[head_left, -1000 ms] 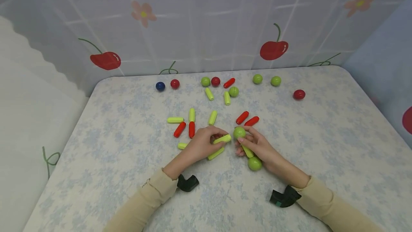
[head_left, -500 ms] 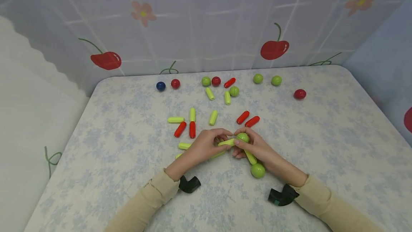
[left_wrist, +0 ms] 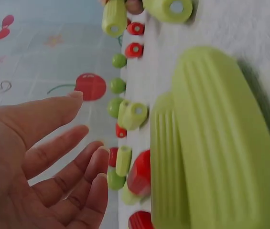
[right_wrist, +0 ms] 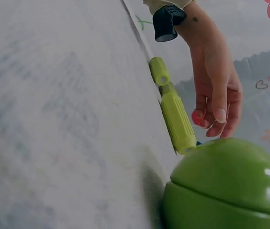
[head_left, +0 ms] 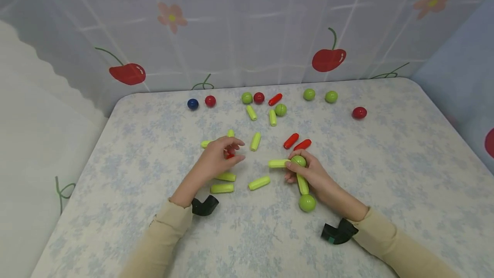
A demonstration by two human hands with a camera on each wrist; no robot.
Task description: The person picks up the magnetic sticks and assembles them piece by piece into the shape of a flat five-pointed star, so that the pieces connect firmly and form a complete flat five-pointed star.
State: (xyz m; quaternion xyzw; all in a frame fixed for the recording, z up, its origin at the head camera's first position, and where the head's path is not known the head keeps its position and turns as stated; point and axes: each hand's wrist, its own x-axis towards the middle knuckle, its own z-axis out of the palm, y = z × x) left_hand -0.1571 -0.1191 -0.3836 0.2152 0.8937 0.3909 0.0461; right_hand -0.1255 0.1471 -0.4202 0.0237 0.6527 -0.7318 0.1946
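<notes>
My right hand (head_left: 311, 174) pinches a joined piece of magnetic building toy: a green ball (head_left: 299, 160) between the fingers, a ribbed yellow-green stick (head_left: 278, 164) pointing left from it, and a second stick (head_left: 302, 185) running down to another green ball (head_left: 307, 203). That lower ball fills the bottom of the right wrist view. My left hand (head_left: 216, 155), fingers loosely bent and holding nothing, hovers over the left group of sticks. Beneath its fingers a red stick (head_left: 230, 156) shows in part; others there are hidden. Two yellow-green sticks (left_wrist: 221, 133) lie large below it in the left wrist view.
Between the hands lies one yellow-green stick (head_left: 259, 182), with another (head_left: 255, 141) farther back. Two red sticks (head_left: 291, 140) sit just beyond the right hand. Along the back edge are several balls, including a blue one (head_left: 193, 104) and a red one (head_left: 359, 113).
My left hand brought a yellow-green stick to the green ball in my right hand, let it go there, then moved left over the other sticks. The stick now stays on the ball.
</notes>
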